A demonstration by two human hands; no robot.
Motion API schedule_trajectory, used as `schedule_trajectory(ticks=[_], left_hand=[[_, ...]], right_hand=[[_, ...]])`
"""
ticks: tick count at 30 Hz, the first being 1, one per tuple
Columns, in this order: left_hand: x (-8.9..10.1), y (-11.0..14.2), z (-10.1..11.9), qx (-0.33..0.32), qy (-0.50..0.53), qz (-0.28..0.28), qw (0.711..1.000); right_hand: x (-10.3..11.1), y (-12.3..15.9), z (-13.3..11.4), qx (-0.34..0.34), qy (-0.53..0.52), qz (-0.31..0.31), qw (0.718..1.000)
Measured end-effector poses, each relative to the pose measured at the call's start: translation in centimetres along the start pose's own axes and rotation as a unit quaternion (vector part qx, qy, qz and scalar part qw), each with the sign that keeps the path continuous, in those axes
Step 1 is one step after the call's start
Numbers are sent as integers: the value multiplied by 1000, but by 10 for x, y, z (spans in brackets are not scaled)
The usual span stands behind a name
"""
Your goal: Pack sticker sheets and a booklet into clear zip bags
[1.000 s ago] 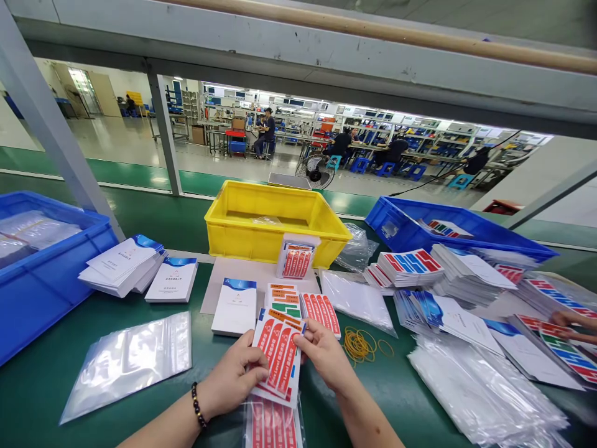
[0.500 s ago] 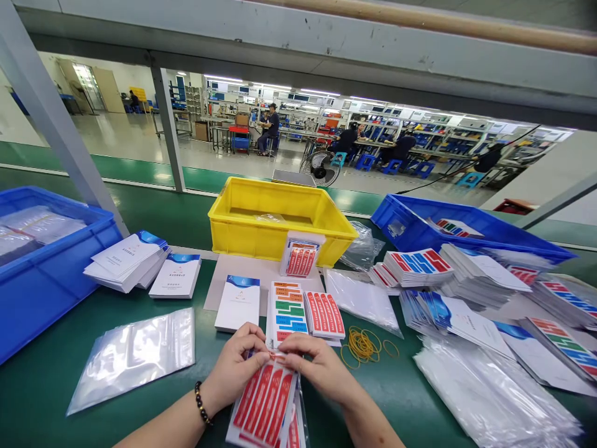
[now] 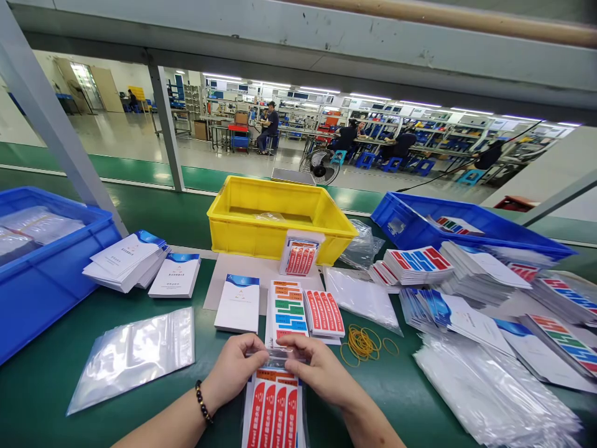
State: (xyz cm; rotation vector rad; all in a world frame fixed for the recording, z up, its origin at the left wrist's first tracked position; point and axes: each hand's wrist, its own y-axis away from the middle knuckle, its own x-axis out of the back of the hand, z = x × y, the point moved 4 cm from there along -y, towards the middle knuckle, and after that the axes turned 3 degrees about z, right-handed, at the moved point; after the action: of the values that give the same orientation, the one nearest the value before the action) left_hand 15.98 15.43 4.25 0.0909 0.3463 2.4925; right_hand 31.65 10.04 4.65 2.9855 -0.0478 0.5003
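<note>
A clear plastic bag (image 3: 275,356) with red-striped and multicoloured label sheets (image 3: 273,410) inside lies in front of me. My left hand (image 3: 239,366) pinches the left side of its top edge between thumb and fingers. At the right side of that edge, my right hand (image 3: 314,367) grips it the same way. Just beyond my fingers stand a stack of multicoloured label sheets (image 3: 288,311) and a stack of red label sheets (image 3: 325,313). A pile of white booklets with blue tops (image 3: 237,305) sits to their left.
Flat clear bags (image 3: 140,354) lie at left, more bags (image 3: 494,392) at right. Rubber bands (image 3: 362,343) lie beside my right hand. A yellow bin (image 3: 280,233) stands behind, with a blue bin (image 3: 51,267) at left and another blue bin (image 3: 466,227) at right.
The label sheets have slid down and straightened inside the bag, so an orange strip now shows above the red ones. Both hands have shifted slightly and hold the bag's top edge.
</note>
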Motion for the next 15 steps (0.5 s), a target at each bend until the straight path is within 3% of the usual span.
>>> schedule_trajectory(ticks=[10, 15], left_hand=[[-1, -1, -3, -30, -100, -1, 995], [-6, 0, -4, -44, -114, -4, 992]], right_hand=[[-5, -3, -5, -16, 12, -13, 1000], [-9, -3, -10, 23, 59, 0, 998]])
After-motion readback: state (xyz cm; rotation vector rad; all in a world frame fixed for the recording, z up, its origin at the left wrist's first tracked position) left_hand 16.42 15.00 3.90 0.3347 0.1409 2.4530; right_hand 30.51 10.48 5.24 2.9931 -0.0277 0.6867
